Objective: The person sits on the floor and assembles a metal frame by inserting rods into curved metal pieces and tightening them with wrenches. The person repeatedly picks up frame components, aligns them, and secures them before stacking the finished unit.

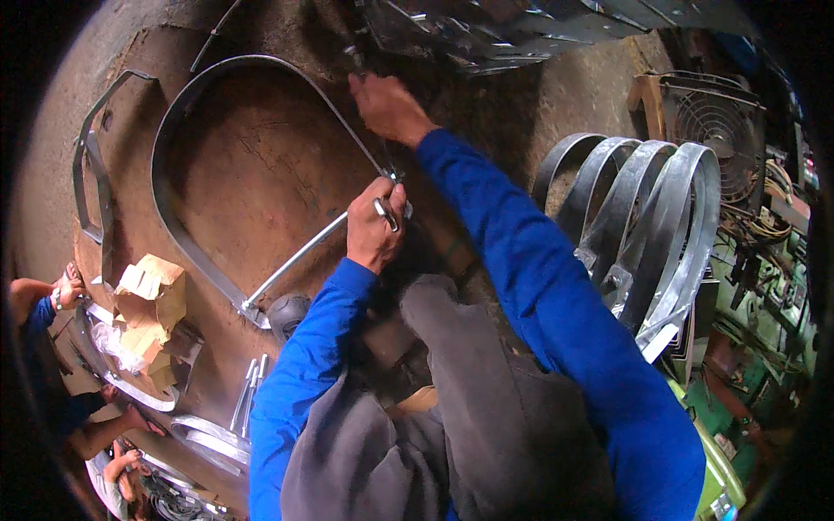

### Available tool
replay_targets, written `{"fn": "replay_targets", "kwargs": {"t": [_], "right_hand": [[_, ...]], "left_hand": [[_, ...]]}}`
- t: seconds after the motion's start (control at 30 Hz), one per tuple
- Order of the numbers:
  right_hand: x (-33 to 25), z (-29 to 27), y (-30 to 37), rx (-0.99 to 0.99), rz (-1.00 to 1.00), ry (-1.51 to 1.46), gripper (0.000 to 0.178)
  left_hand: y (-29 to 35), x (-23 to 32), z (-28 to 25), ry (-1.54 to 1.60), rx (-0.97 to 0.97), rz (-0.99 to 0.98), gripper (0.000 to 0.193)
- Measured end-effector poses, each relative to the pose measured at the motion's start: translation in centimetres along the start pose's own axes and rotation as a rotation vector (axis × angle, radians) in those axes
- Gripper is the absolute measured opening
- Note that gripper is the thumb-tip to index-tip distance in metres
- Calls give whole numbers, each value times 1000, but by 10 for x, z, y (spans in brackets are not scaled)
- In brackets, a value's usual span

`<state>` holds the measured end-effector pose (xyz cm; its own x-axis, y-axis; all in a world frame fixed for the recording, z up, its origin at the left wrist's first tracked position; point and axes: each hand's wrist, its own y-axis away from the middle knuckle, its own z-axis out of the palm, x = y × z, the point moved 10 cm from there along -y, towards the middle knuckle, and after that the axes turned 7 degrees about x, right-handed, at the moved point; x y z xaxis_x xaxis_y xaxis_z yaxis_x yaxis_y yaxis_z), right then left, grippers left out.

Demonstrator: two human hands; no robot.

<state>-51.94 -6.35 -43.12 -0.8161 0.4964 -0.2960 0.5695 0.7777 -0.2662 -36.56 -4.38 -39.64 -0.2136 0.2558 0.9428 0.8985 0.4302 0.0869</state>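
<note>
A large grey metal band (pixel 161 187), bent into a rounded loop, lies on the brown floor. A straight silver rod (pixel 304 259) crosses its near side, from the band's lower end to my left hand. My left hand (pixel 373 227) is closed at the rod's upper end, with a shiny curved metal piece (pixel 387 214) showing between its fingers. Just beyond it, small metal fittings (pixel 393 174) sit at the band's other end. Farther up, my right hand (pixel 391 108) is curled and slightly blurred. What it holds, if anything, I cannot make out.
Several metal bands (pixel 647 227) stand upright at right, near a fan (pixel 717 130). An angular metal frame (pixel 80 174) and open cardboard boxes (pixel 152 300) lie at left. Silver rods (pixel 249 391) lie near my left arm. Other people's limbs (pixel 65 291) show at the left edge.
</note>
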Motion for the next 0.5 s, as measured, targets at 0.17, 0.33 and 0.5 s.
{"fn": "replay_targets", "kwargs": {"t": [0.17,0.33,0.5], "right_hand": [[1,-65,55,214,193,-481,24],[-20,-82,101,319,116,-732,21],[-22,-46,66,168,103,-583,21]], "left_hand": [[2,-3,-3,35,15,-46,21],[0,1,1,17,2,-12,17],[5,-11,-3,134,8,-73,15]]}}
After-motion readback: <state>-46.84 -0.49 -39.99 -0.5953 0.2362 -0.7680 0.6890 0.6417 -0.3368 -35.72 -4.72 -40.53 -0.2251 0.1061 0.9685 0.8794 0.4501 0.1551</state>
